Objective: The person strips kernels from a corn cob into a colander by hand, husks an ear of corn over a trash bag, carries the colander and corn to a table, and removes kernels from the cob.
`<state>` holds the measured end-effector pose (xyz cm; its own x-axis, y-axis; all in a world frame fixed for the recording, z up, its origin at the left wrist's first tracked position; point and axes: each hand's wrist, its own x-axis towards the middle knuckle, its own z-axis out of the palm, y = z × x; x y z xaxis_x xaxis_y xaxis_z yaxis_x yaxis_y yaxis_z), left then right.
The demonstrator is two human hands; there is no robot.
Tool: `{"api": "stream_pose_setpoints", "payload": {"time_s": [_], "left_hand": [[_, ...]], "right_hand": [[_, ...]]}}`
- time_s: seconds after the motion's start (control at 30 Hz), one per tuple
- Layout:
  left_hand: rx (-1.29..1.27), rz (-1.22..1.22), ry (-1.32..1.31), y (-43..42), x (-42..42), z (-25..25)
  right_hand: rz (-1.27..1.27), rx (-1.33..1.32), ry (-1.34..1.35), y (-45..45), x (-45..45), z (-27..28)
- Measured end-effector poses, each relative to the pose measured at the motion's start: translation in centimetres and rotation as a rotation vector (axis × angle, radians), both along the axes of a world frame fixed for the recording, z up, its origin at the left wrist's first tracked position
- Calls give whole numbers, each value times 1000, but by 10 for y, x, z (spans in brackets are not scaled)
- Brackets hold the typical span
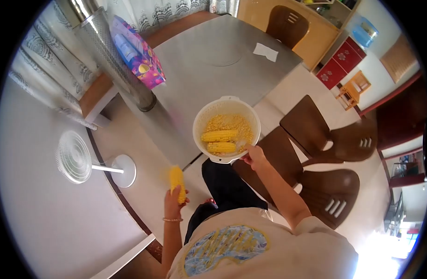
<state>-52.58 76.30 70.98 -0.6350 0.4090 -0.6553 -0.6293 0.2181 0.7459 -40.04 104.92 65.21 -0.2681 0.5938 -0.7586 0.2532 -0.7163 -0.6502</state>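
Observation:
My left hand [175,200] is closed around the lower part of a yellow corn cob [177,176], held upright to the left of my legs. The cob's upper end looks blurred. With its fingers at the near right rim, my right hand [255,157] grips a white plastic basin [199,116]. Loose corn kernels [229,122] cover the bottom of the basin. Two cobs, an upper corn cob [219,136] and a lower corn cob [221,148], lie side by side on the kernels. The basin is at the table's near edge; whether it rests there cannot be made out.
The grey table [185,60] carries a colourful bag [141,56] and a white paper [266,52]. A metal pipe [116,60] rises at its left. A white fan [74,156] stands on the left, brown chairs [306,121] on the right.

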Motion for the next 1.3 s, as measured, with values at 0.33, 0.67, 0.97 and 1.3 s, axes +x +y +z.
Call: {"api": "stream_pose_setpoints", "payload": {"time_s": [0.33,0.67,0.97,1.3], "left_hand": [[124,472,-179,184,-32,-100],[21,771,80,276,-75,-150],[-25,533,470,297,-76,-173],[-36,634,560,300,-68,-180]], "right_hand": [[409,-48,29,222,-102,-62],[759,1639,747,374,-162,148],[761,1979,967,371,-113,122],[321,2092,719,387,33,151]]}}
